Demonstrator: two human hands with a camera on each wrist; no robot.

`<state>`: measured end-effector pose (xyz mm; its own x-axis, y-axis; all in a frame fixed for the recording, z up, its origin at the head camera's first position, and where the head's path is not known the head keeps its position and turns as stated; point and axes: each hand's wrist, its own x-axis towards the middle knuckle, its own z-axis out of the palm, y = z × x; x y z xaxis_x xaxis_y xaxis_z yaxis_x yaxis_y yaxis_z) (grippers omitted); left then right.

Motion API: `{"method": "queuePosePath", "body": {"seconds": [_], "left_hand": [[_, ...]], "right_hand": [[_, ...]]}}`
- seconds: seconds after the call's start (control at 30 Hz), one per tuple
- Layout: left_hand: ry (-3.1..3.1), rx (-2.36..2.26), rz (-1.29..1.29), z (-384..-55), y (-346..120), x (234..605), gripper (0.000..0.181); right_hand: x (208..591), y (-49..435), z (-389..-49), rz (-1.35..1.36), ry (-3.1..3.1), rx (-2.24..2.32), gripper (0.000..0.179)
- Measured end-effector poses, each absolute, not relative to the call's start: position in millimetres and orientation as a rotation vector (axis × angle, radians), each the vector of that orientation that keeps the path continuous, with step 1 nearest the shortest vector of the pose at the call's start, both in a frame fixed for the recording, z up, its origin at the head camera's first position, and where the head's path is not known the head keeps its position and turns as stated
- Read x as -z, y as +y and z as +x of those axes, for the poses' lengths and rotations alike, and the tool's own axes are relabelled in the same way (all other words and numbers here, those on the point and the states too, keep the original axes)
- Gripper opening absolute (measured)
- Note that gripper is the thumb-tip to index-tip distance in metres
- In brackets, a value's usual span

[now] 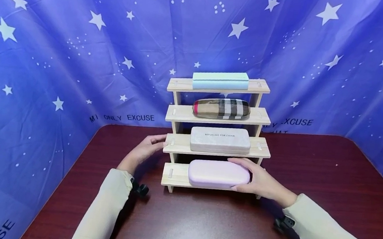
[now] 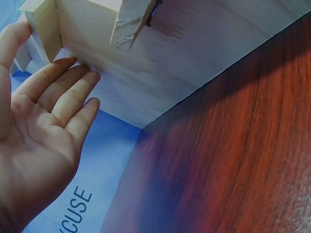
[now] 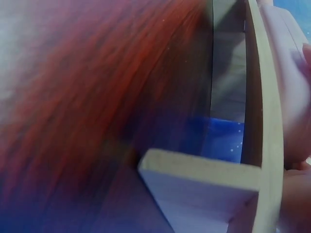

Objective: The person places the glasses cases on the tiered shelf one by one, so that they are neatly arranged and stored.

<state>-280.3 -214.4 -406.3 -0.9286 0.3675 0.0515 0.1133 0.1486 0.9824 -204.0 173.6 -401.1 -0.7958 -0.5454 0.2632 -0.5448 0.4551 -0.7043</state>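
A lilac glasses case [image 1: 218,174] lies on the lowest step of a wooden tiered rack [image 1: 175,175]. My right hand [image 1: 259,180] grips the case's right end, thumb in front and fingers over the back edge. The right wrist view shows part of the case [image 3: 286,63] beyond the step's edge. At the rack's left side, my left hand [image 1: 147,148] holds the end of the second step from the bottom between thumb and index finger. The left wrist view shows this hand [image 2: 48,126] with its other fingers loosely extended beside the side panel [image 2: 160,63].
Higher on the rack sit a pale grey case [image 1: 220,140] with printed lettering, a plaid case [image 1: 222,108] and a light blue case [image 1: 220,81] on top. The rack stands on a dark red wood-grain table [image 1: 193,230]. A blue starry curtain [image 1: 60,57] hangs behind.
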Motion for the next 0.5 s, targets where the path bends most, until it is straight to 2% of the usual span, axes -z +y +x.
{"method": "queuePosePath", "body": {"seconds": [0.27, 0.5], "left_hand": [[2.332, -1.820, 0.506, -275, -217, 407, 0.048], [2.402, -1.884, 0.574, -266, -229, 397, 0.047]], "right_hand": [[404, 194, -192, -0.984, 2.556, 1.465, 0.078], [394, 230, -170, -0.991, 2.414, 1.671, 0.070]]}}
